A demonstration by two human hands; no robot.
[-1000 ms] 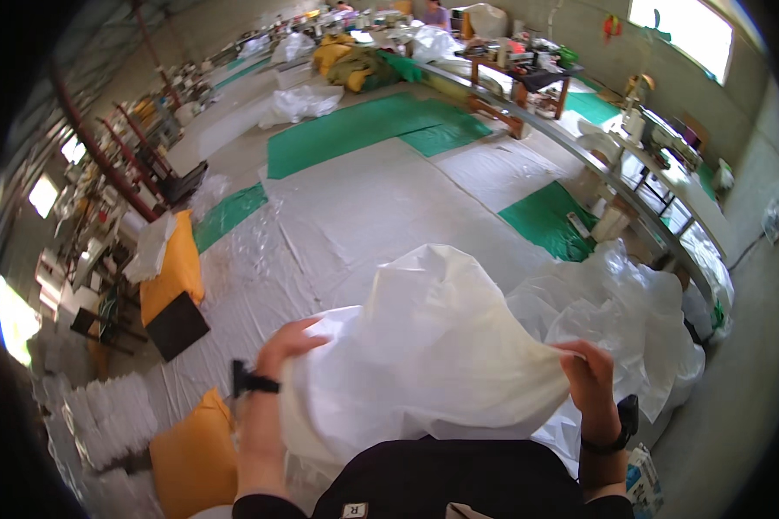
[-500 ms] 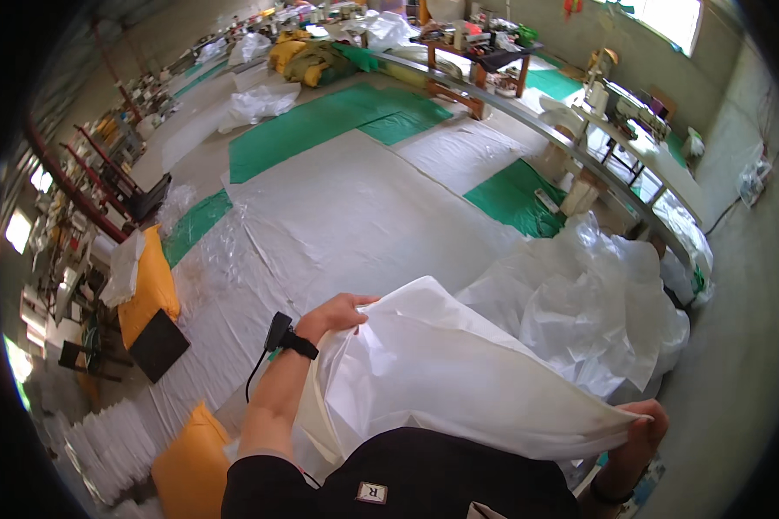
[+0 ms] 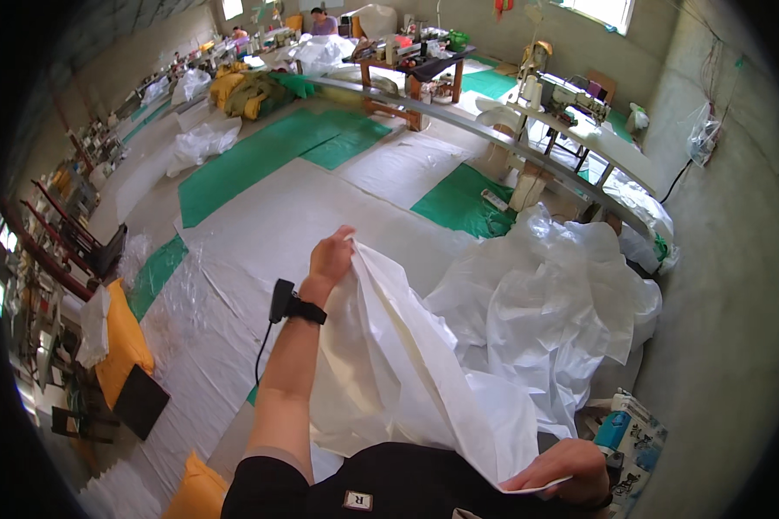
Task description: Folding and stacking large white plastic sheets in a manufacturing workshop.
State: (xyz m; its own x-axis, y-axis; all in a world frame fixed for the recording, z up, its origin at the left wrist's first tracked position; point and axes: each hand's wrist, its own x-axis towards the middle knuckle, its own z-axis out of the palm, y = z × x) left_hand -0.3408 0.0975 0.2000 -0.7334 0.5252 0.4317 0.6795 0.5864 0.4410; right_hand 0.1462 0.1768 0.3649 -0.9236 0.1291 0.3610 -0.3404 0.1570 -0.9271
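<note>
A large white woven sheet (image 3: 398, 363) stretches in front of me between both hands. My left hand (image 3: 331, 256) is raised and extended forward, gripping one upper corner of the sheet; a black band with a dangling cord sits on that wrist. My right hand (image 3: 564, 467) is low, close to my body at the bottom right, pinching the sheet's other edge. The sheet hangs in folds from the left hand down toward the right hand.
A heap of white sheeting (image 3: 563, 294) lies to the right. White and green sheets (image 3: 268, 156) cover the floor ahead. A long curved bench with sewing machines (image 3: 571, 95) runs along the right. Yellow bags (image 3: 121, 337) lie left. A patterned carton (image 3: 636, 432) stands near my right hand.
My left hand has lifted and reached farther forward with its corner, while my right hand has dropped low to the right, pulling the sheet out long and taut.
</note>
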